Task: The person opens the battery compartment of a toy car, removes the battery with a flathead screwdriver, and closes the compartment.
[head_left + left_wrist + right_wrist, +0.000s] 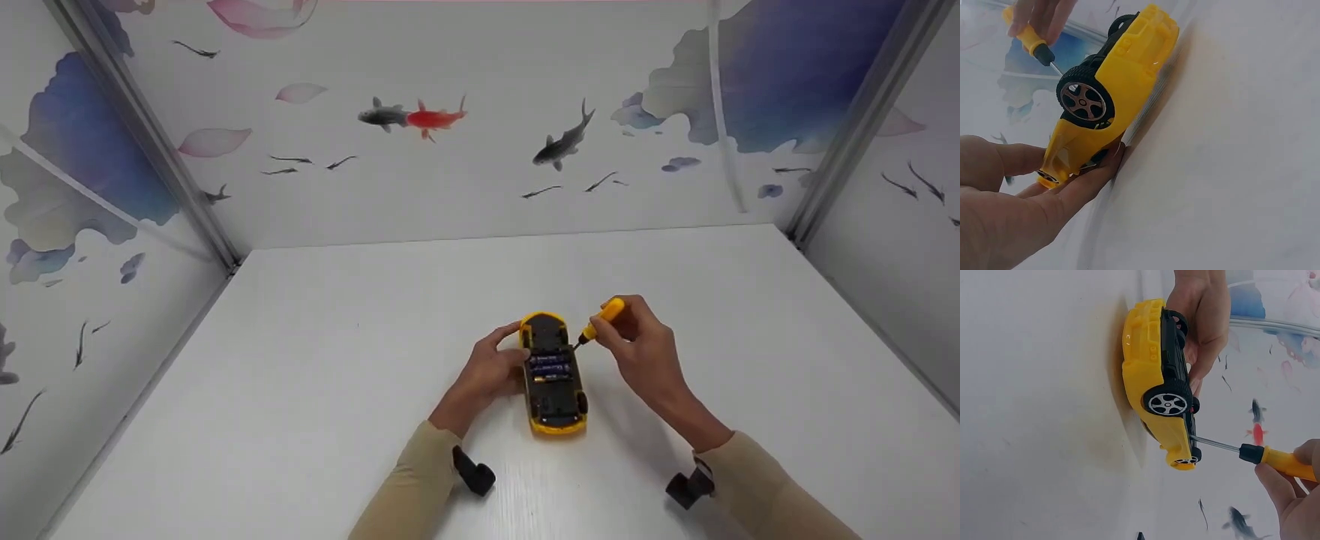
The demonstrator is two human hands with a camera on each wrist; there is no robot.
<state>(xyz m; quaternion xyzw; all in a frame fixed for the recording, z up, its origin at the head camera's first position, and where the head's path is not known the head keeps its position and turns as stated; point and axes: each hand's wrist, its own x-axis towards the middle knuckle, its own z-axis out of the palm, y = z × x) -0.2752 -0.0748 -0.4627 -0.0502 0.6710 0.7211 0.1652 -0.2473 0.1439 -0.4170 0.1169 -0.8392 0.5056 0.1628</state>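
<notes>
A yellow toy car point(556, 430) lies upside down, its black underside facing up. Blue batteries point(551, 367) show in the open compartment at its middle. My left hand point(487, 371) grips the car from the left, thumb over the edge of the underside and fingers along the body. Between thumb and fingers, my right hand point(649, 356) holds a yellow-handled screwdriver point(604, 319) at a slant. In the right wrist view the metal shaft point(1216, 443) reaches the edge of the underside between two wheels. Its very tip is hidden there.
The car is over a white table point(337, 360). White panels with painted fish and petals stand at the back point(480, 172) and both sides, joined by metal corner posts point(150, 135). Small black cameras point(474, 474) sit at both wrists.
</notes>
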